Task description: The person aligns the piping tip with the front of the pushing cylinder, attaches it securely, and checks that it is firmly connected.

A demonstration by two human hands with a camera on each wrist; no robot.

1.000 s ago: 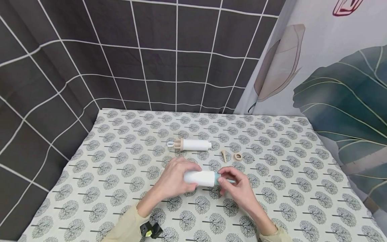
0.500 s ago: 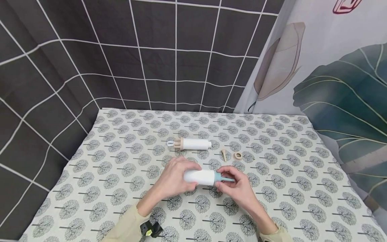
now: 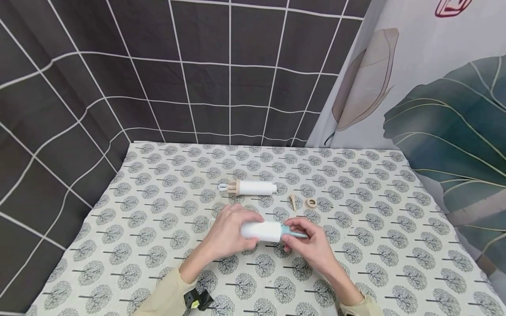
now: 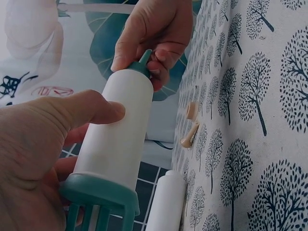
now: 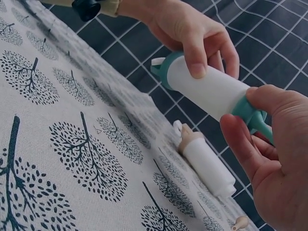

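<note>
My left hand (image 3: 229,232) grips a white cylindrical bottle (image 3: 262,231) around its body, thumb along the near side. The bottle lies nearly level, close over the cloth, its nozzle end to the right. At that end, my right hand (image 3: 310,241) pinches the base of the teal nozzle cap (image 5: 246,111) between thumb and fingers. The thin teal spout (image 4: 145,57) sticks out past the fingers. A teal slotted end piece (image 4: 98,195) shows at the other end in the left wrist view; the left hand mostly hides it from the head view.
A similar white bottle (image 3: 256,188) with a beige slotted end lies behind the hands. To its right are a small beige nozzle (image 3: 293,202) and a beige ring-shaped cap (image 3: 311,203). A tree-print cloth (image 3: 158,219) covers the table, with dark grid curtain (image 3: 209,83) behind.
My right fingers and thumb shift around the teal nozzle cap, covering more, then less, then more of it. The left hand and bottle stay nearly in place.
</note>
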